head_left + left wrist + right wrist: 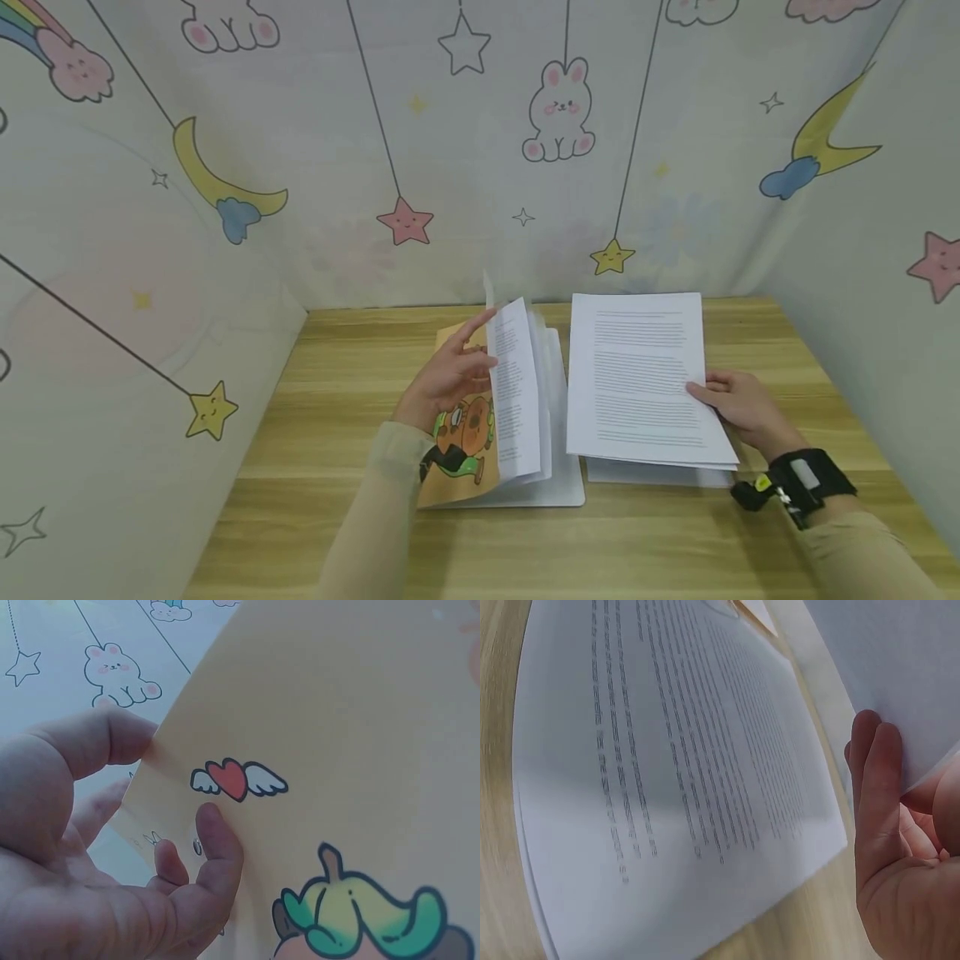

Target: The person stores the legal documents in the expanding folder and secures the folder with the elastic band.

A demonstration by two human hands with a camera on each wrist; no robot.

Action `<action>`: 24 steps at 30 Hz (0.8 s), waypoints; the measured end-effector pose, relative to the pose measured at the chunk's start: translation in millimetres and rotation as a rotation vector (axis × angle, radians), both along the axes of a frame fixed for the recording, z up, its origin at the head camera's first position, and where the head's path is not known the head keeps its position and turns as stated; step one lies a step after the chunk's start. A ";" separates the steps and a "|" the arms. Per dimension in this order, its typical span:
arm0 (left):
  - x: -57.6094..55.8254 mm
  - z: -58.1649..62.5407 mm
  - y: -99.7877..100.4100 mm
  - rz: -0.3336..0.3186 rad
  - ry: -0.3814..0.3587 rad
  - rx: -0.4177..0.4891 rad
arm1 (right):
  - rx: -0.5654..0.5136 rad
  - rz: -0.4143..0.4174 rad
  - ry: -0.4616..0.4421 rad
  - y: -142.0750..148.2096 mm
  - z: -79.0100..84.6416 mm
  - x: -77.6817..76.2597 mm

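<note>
Soft light leaves faint shadows on the bench (600,542), while both wrist views look dimmer and bluish, with grey shadow across part of the printed sheet (660,787).

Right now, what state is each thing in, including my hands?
Folder: partly open, pages fanned.
Orange cover: lifted.
Left hand: fingers bent around the cover's edge.
Upper printed sheets: raised, printed side up.
Right hand: pinching those sheets by their right edge.
Lower sheets: lying on the table, printed side up.
Right black wristband: worn.
Patterned backdrop: upright behind the table.
</note>
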State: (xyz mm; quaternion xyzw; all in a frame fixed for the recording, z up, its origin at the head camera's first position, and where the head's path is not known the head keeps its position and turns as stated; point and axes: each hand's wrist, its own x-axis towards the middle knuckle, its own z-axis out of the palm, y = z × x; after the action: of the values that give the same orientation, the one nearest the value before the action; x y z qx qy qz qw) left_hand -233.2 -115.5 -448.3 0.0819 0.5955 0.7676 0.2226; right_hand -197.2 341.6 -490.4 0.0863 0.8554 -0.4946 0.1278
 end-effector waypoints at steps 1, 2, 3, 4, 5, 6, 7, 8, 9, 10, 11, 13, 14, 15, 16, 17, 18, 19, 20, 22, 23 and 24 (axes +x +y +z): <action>-0.1 -0.1 0.0 0.000 0.000 0.000 | -0.010 0.002 0.001 -1.9 0.2 -0.2; 0.0 0.1 0.0 0.000 0.000 0.001 | -0.020 0.003 0.001 -3.8 0.3 -0.5; -0.1 -0.2 0.0 -0.002 0.002 -0.001 | -0.028 0.005 -0.001 -5.6 0.2 -0.8; -0.1 -0.3 0.0 -0.003 0.001 -0.001 | -0.037 0.010 0.000 -7.3 -0.1 -1.2; -0.2 -0.5 0.1 -0.004 0.002 -0.002 | -0.044 0.014 0.001 -9.1 -0.3 -1.4; -0.3 -0.6 0.2 -0.003 0.001 0.000 | -0.052 0.014 -0.002 -11.0 -0.3 -1.5; -0.5 -0.8 0.1 -0.004 0.001 0.000 | -0.057 0.015 -0.001 -12.5 -0.5 -1.7; -0.4 -0.6 0.2 -0.005 0.001 -0.001 | -0.059 0.016 0.000 -14.0 -0.6 -1.8; -0.3 -0.5 0.2 -0.005 0.001 -0.001 | -0.059 0.018 0.001 -15.2 -0.7 -1.8; -0.1 -0.2 0.2 -0.003 -0.002 0.001 | -0.062 0.020 0.001 -16.3 -0.8 -1.8; 0.0 0.0 0.2 -0.002 -0.003 0.003 | -0.067 0.021 -0.003 -17.3 -0.6 -1.8; 0.4 0.4 0.0 -0.002 -0.002 0.002 | -0.084 0.025 -0.013 -18.7 -0.9 -2.1; 0.6 0.5 -0.1 -0.002 0.001 0.000 | -0.095 0.028 -0.019 -19.3 -1.2 -2.4; 0.8 0.6 -0.2 -0.002 0.002 -0.001 | -0.110 0.032 -0.026 -19.8 -1.7 -2.7; 0.9 0.8 -0.3 -0.003 0.003 0.000 | -0.124 0.037 -0.032 -20.4 -2.3 -3.1; 1.1 1.1 -0.3 -0.004 0.004 -0.001 | -0.139 0.042 -0.036 -20.9 -2.9 -3.4; 1.2 1.4 -0.3 -0.003 0.004 -0.001 | -0.153 0.046 -0.040 -21.3 -3.6 -3.8; 1.3 1.6 -0.4 -0.002 0.004 -0.001 | -0.165 0.050 -0.043 -21.9 -4.2 -4.2; 1.3 1.7 -0.5 -0.001 0.003 0.000 | -0.174 0.052 -0.044 -22.5 -4.4 -4.3; 1.4 1.9 -0.7 -0.001 0.003 0.006 | -0.179 0.054 -0.045 -23.7 -4.1 -4.0; 1.4 2.0 -0.8 0.001 0.002 0.009 | -0.178 0.055 -0.044 -24.0 -3.9 -3.9; 1.3 1.8 -1.0 0.001 0.003 0.012 | -0.177 0.055 -0.044 -24.3 -3.5 -3.9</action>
State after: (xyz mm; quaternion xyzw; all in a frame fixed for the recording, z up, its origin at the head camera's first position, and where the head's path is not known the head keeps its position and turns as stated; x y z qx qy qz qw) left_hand -232.0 -116.5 -446.4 0.0838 0.5913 0.7711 0.2208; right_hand -201.0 317.4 -493.9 0.0617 0.8074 -0.5624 0.1672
